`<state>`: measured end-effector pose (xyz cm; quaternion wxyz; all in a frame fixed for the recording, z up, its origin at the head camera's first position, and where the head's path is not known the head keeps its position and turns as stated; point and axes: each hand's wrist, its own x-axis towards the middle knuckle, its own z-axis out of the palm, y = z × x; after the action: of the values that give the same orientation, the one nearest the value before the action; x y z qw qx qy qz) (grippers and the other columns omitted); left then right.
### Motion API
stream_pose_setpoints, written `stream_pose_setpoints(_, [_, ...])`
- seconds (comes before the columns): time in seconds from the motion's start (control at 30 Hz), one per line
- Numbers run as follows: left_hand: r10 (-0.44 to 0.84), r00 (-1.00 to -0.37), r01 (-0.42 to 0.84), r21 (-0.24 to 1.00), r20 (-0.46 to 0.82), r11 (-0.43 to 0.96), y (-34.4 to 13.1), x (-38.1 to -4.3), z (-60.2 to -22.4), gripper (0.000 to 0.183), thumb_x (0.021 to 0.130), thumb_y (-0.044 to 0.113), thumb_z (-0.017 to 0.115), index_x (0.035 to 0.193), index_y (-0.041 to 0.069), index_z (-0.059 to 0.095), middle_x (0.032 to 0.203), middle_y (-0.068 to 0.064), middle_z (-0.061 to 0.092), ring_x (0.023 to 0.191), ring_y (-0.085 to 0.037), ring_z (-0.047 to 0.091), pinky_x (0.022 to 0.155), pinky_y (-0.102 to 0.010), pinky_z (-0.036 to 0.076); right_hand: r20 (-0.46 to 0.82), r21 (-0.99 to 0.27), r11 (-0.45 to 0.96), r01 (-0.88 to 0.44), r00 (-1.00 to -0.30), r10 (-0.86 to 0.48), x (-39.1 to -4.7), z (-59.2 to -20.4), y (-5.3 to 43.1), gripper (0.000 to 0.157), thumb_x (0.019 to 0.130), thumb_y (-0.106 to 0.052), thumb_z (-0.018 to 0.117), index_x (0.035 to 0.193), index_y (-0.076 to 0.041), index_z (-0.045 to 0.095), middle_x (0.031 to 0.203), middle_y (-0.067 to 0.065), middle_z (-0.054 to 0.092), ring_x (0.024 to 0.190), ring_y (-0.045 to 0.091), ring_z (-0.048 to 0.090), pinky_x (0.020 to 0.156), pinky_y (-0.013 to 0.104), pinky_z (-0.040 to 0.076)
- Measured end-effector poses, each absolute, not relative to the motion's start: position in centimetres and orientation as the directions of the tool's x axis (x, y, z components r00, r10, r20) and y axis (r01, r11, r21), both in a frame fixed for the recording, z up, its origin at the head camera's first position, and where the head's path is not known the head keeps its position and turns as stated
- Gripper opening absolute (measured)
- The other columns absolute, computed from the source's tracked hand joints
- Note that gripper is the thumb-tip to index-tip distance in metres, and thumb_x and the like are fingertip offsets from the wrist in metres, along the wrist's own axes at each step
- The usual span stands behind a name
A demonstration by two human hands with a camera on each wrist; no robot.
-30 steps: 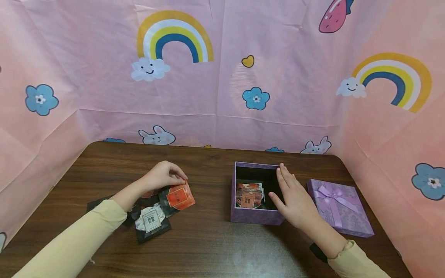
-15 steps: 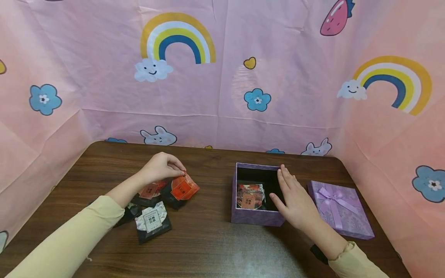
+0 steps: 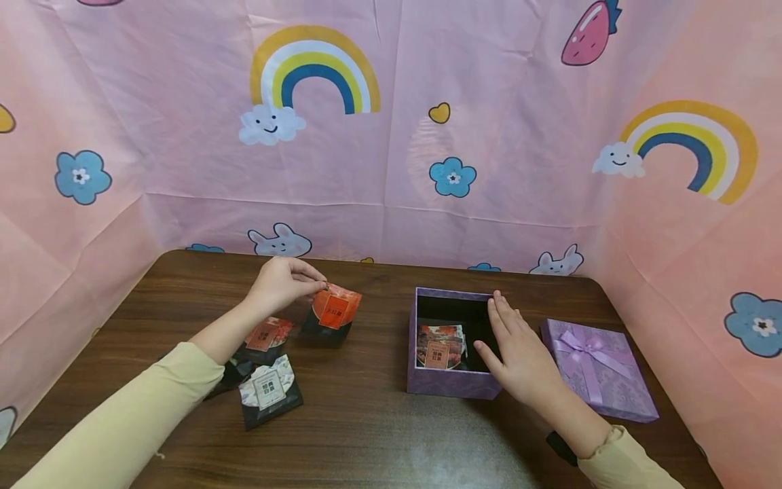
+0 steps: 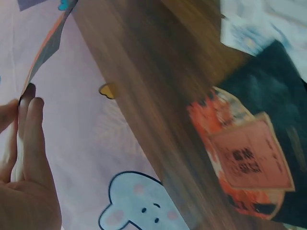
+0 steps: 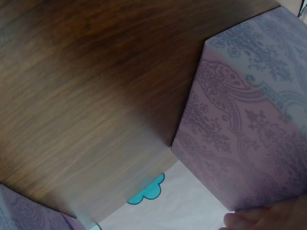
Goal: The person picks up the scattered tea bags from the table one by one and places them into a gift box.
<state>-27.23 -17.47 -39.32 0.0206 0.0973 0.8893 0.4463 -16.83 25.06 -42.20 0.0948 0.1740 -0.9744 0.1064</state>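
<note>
My left hand pinches a red-and-black tea sachet by its upper corner, lifted above the table. In the left wrist view the sachet is seen nearly edge-on between thumb and fingers. Below that hand lie a white-and-black sachet and a dark sachet with an orange-red label. My right hand rests with straight fingers along the right rim of an open purple box. Inside the box, on its left, stand several sachets. The right wrist view shows the box's patterned outer side with fingertips at its edge.
A purple lid with a ribbon bow lies to the right of the box. The wooden table ends at a pink cartoon cloth hanging behind and on both sides. Another dark sachet lies partly under the left forearm.
My left hand has lifted the red-and-black sachet off the pile and moved it slightly up and right. The sachet now hangs more upright. The right hand keeps its place on the box.
</note>
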Motion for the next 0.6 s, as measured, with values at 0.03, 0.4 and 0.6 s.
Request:
stream_pose_setpoints(0.03, [0.175,-0.983,0.141,0.814,0.049,0.564,-17.3,-27.2,-39.2,0.021,0.097,0.017,0.079,0.109,0.0,0.081,0.1,-0.016,0.083,0.077,-0.02,0.082,0.083,-0.049,0.066,0.222,-0.174,0.917,-0.36,-0.921,-0.32,-16.8,-42.2,25.1,0.078,0.108,-0.036,0.058,0.165,0.007,0.026,0.176,0.024,0.018,0.162,0.042,0.027,0.129,0.061,0.027])
stream_pose_setpoints(0.4, [0.118,-0.993,0.038,0.971,0.011,0.234,-15.1,-27.3,-37.5,0.032,0.1,0.012,0.074,0.123,-0.009,0.072,0.094,0.004,0.082,0.074,-0.001,0.076,0.078,-0.027,0.066,0.216,-0.173,0.919,-0.353,-0.924,-0.315,-16.8,-42.3,25.1,0.078,0.108,-0.038,0.057,0.165,0.007,0.026,0.176,0.023,0.018,0.162,0.041,0.026,0.129,0.06,0.027])
stream_pose_setpoints(0.6, [0.135,-0.991,0.021,0.994,0.007,0.105,-13.1,-27.4,-36.7,0.033,0.102,0.007,0.071,0.127,-0.014,0.068,0.09,0.01,0.077,0.075,-0.001,0.077,0.079,-0.026,0.066,0.225,-0.171,0.918,-0.359,-0.921,-0.318,-16.9,-42.3,25.1,0.078,0.107,-0.034,0.059,0.164,0.007,0.027,0.176,0.024,0.018,0.162,0.041,0.026,0.129,0.061,0.028])
